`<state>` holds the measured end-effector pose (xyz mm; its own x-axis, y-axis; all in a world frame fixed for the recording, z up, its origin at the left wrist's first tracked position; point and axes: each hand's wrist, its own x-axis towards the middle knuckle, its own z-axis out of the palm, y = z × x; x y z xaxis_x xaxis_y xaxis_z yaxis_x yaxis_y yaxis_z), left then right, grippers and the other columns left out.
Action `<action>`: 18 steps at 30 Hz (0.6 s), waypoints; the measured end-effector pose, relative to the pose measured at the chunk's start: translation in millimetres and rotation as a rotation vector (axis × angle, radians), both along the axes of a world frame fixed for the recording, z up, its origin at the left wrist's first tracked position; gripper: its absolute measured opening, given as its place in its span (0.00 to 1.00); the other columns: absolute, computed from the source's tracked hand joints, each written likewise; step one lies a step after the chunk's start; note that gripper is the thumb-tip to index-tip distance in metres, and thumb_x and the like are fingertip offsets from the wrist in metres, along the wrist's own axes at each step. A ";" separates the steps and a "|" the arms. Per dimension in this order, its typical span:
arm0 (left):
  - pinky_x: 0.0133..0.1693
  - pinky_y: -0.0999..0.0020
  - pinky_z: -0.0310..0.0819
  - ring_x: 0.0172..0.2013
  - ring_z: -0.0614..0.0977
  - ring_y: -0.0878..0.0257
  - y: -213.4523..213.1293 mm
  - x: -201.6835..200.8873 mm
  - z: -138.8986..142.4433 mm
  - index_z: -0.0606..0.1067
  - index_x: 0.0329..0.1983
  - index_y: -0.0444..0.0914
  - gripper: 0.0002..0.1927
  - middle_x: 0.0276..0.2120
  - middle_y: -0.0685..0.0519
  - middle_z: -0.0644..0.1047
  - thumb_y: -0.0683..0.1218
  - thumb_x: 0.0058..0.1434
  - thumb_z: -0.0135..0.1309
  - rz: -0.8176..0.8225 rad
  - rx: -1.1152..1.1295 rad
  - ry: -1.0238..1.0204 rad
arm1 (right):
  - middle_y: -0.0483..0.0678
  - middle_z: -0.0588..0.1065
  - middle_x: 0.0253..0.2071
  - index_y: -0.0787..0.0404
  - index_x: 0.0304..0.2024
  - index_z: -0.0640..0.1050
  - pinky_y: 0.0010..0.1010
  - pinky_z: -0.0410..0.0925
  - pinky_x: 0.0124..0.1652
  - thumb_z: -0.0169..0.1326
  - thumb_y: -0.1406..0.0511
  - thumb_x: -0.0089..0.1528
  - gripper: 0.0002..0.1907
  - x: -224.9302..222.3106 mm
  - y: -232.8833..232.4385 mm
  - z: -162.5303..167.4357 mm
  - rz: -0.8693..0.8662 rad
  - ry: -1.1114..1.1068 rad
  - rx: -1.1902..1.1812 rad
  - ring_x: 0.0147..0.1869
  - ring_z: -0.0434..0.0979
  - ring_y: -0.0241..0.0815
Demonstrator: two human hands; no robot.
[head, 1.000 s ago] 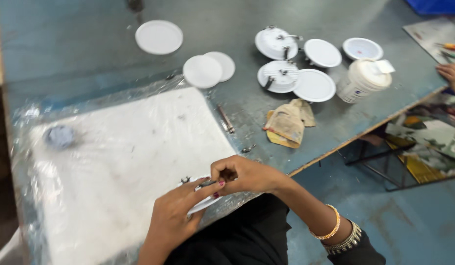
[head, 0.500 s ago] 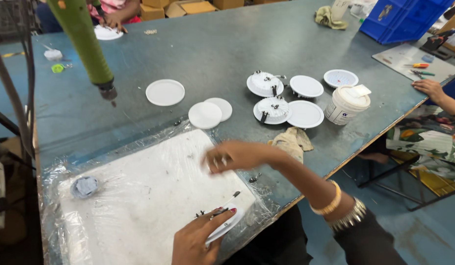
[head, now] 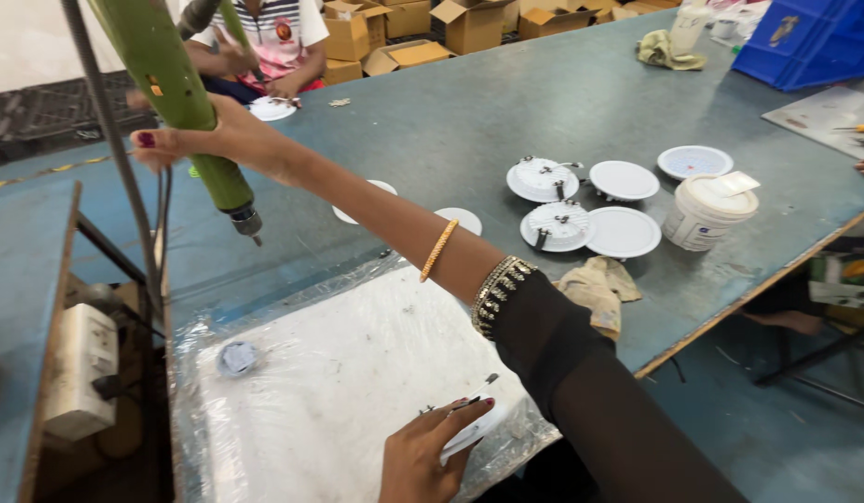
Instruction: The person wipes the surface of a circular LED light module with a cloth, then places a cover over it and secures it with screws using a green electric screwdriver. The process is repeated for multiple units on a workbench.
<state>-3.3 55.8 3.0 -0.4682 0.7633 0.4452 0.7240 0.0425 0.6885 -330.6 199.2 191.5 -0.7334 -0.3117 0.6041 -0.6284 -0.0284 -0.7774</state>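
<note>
My right hand [head: 229, 140] reaches far up and to the left, its fingers wrapped around a green hanging power screwdriver [head: 176, 98] whose bit points down at the table. My right arm, with bangles on it, crosses the white plastic-covered mat [head: 329, 401]. Low at the mat's near edge, my left hand [head: 424, 458] holds a small white round lamp disc [head: 471, 430] flat against the mat, with a metal clip sticking out beside the fingers. A small grey round piece [head: 236, 357] lies on the mat's left side.
Several white round lamps [head: 555, 226] and a white tub [head: 704, 212] stand on the blue-grey table [head: 469, 112], with a rag [head: 595, 284] near its edge. A blue crate [head: 804, 42] is at the far right. Another person [head: 264, 47] sits opposite among cardboard boxes.
My right hand has left the mat and swung up to the left onto the hanging green screwdriver. My left hand stays on the white disc. The view has tilted upward.
</note>
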 end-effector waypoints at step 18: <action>0.43 0.61 0.80 0.49 0.85 0.55 -10.3 4.1 15.5 0.79 0.56 0.53 0.32 0.41 0.51 0.84 0.35 0.47 0.58 0.011 0.088 0.000 | 0.49 0.66 0.16 0.64 0.42 0.67 0.33 0.62 0.17 0.38 0.34 0.65 0.39 333.1 55.1 7.9 -0.128 -0.198 -0.427 0.10 0.63 0.39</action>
<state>0.8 45.5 18.6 -0.4765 0.7158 0.5105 0.7236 -0.0106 0.6901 2.5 254.3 199.4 -0.8634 0.0337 0.5034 -0.4888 -0.3029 -0.8181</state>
